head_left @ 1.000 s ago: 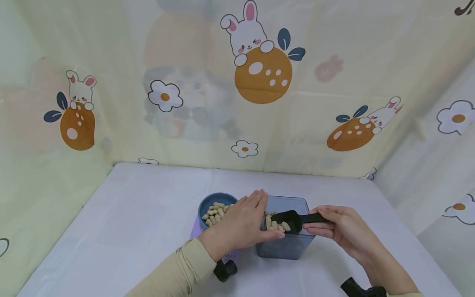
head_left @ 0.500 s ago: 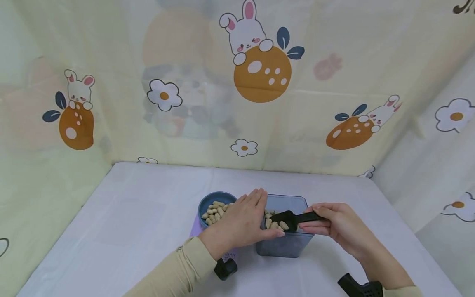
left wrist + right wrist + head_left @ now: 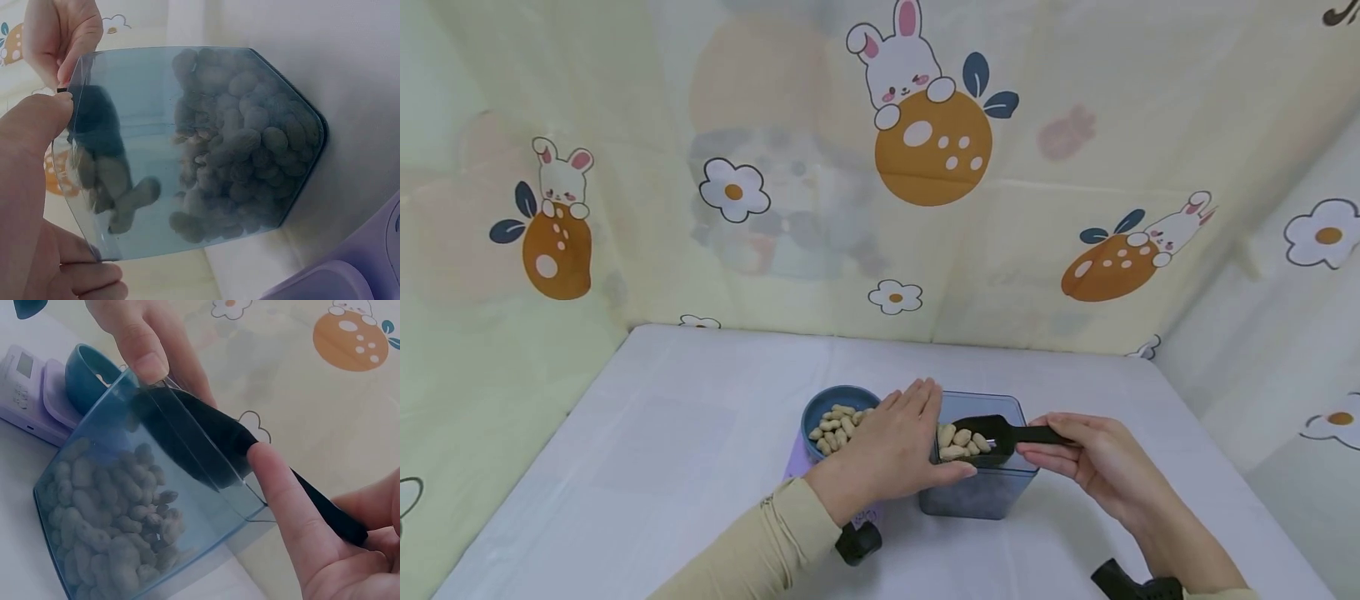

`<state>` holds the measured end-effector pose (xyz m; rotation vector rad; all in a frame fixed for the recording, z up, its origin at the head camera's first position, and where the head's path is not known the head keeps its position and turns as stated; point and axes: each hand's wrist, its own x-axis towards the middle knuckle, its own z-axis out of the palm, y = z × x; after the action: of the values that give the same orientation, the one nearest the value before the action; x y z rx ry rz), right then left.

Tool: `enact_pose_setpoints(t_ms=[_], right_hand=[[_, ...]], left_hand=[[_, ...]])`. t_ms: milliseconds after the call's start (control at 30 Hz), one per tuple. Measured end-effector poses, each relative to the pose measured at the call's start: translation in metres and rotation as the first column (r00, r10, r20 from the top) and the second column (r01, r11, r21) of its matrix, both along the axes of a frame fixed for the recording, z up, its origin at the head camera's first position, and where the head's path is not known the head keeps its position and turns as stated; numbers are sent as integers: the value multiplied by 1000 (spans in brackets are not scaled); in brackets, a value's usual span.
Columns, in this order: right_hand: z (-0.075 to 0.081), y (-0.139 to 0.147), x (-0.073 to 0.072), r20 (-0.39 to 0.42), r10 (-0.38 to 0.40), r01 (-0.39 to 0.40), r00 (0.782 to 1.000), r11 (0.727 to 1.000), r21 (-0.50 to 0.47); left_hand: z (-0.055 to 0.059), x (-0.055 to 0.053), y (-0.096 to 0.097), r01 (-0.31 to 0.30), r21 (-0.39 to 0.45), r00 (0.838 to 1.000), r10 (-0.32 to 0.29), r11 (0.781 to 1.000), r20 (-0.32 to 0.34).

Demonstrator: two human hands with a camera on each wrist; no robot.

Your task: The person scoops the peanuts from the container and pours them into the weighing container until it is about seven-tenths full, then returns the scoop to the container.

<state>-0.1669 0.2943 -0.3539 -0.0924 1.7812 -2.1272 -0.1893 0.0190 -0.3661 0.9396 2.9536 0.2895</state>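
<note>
My right hand (image 3: 1105,458) grips the handle of a black scoop (image 3: 1000,429). Several unshelled peanuts (image 3: 958,442) lie in the scoop, which sits roughly level near the rim of a clear blue plastic container (image 3: 977,496). Through the container wall, a heap of peanuts (image 3: 106,525) fills its lower part. My left hand (image 3: 887,446) holds the container at its left rim, the thumb (image 3: 150,365) over the near edge and the fingers (image 3: 94,275) at the far edge. My left hand hides part of the container's left side.
Left of the container, a blue bowl (image 3: 808,417) with peanuts stands on a purple kitchen scale (image 3: 28,394), partly hidden by my left hand. A white cloth covers the table (image 3: 662,467). A curtain with printed rabbits (image 3: 805,250) hangs behind.
The scoop has risen in the container and levelled out, and more peanuts show in it. My left hand has stayed at the container rim.
</note>
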Motion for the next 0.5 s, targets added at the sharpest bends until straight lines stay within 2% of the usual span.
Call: enact_pose_setpoints(t_ms=[133, 300, 500], right_hand=[[-3, 3, 1, 0, -5, 5, 1000, 997, -75], [-5, 9, 4, 19, -26, 28, 999, 993, -114], [-6, 14, 6, 43, -30, 39, 999, 971, -236]], left_hand=[[1, 1, 1, -2, -11, 1000, 2, 1000, -2], [1, 1, 1, -1, 0, 1000, 1, 1000, 7], [-1, -1, 1, -5, 20, 1000, 4, 1000, 22]])
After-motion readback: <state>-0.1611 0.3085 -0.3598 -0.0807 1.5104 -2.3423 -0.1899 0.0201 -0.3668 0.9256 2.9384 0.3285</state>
